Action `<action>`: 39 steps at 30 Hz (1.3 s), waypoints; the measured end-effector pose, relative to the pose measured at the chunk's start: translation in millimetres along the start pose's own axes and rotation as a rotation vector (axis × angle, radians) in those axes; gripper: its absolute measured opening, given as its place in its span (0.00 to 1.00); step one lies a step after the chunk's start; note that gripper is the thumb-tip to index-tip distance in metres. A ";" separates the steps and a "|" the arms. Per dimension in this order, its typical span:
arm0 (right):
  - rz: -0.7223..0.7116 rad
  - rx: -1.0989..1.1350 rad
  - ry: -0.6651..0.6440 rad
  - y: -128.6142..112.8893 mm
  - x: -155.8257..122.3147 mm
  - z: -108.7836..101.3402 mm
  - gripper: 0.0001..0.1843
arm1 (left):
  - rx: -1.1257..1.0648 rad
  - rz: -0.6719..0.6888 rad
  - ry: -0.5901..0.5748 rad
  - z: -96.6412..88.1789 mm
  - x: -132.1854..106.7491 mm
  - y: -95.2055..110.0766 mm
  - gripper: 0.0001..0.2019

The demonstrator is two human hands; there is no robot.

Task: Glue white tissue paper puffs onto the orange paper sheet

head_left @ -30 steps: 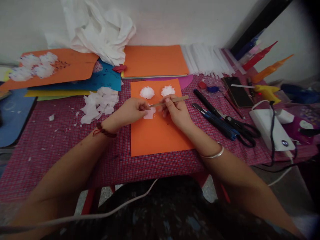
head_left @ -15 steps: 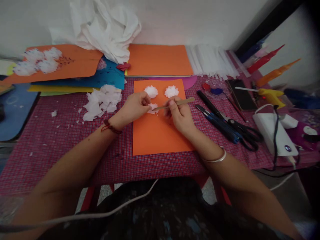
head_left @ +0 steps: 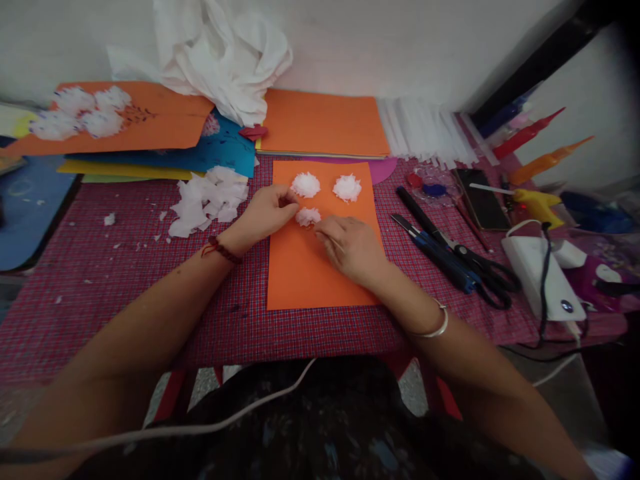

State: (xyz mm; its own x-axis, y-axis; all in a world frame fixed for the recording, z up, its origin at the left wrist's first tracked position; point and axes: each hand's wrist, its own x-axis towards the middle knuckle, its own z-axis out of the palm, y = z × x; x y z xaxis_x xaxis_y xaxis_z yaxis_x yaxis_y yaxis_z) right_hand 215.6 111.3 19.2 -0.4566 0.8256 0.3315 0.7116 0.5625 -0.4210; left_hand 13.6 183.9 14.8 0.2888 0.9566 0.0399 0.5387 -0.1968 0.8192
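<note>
An orange sheet of paper (head_left: 320, 273) lies in front of me, with two white tissue-paper puffs (head_left: 305, 185) (head_left: 347, 188) side by side near its top. Below the left one sits a smaller, looser tissue puff (head_left: 308, 217). My left hand (head_left: 267, 212) is just left of this puff, thumb and forefinger slightly apart, with nothing visible between them. To the puff's lower right, my right hand (head_left: 353, 248) is closed round a thin wooden stick (head_left: 337, 244), mostly hidden by the fingers. Its fingertips are close to the puff; contact cannot be made out.
Torn tissue pieces (head_left: 213, 200) lie left of the sheet. Scissors (head_left: 483, 270) and a blue cutter (head_left: 437, 253) lie to its right, near a phone (head_left: 481, 200), a yellow glue gun (head_left: 540, 207) and a white power bank (head_left: 543, 273). Crumpled white tissue (head_left: 220, 60) and orange paper (head_left: 325, 123) are behind.
The tissue in the lower spot now looks fuller and rounder. My left hand has let go of it. My right hand has turned over and come down leftward, hiding most of the stick.
</note>
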 end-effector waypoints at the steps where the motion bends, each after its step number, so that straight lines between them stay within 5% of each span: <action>1: -0.001 0.006 -0.009 -1.2 -0.6 -0.8 0.15 | -0.007 0.000 -0.007 -0.4 -0.2 0.5 0.03; 4: 0.030 0.142 0.028 -1.9 -3.3 -6.0 0.12 | -0.036 -0.023 -0.016 -0.5 -0.9 2.6 0.04; 10: 0.329 0.708 0.428 11.0 -1.7 -13.8 0.22 | -0.058 -0.091 -0.032 -1.9 0.3 4.1 0.03; 18: 0.589 1.191 0.405 27.5 6.6 1.5 0.21 | -0.101 -0.073 0.147 -90.3 -14.6 27.7 0.04; 22: 0.610 1.221 0.334 24.5 6.5 5.2 0.19 | 0.166 -0.170 0.023 -106.7 -33.8 7.3 0.04; 29: 0.599 1.179 0.293 21.9 5.9 5.1 0.20 | 0.616 -0.066 0.067 -77.2 -62.3 -19.1 0.12; 35: 0.553 1.107 0.293 22.9 5.4 6.4 0.21 | 0.639 -0.131 0.129 -81.3 -60.0 -17.0 0.07; 39: 0.504 1.067 0.302 20.4 6.1 7.2 0.20 | 0.486 -0.087 0.130 -92.7 -44.9 3.5 0.06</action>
State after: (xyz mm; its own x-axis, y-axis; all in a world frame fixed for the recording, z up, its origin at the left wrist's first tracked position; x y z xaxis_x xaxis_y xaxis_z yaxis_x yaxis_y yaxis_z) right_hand 223.5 128.1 6.6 -0.0119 0.9985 0.0542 -0.0882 0.0530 -0.9947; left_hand -70.9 160.2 68.9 0.1425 0.9866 0.0791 0.8712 -0.1630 0.4630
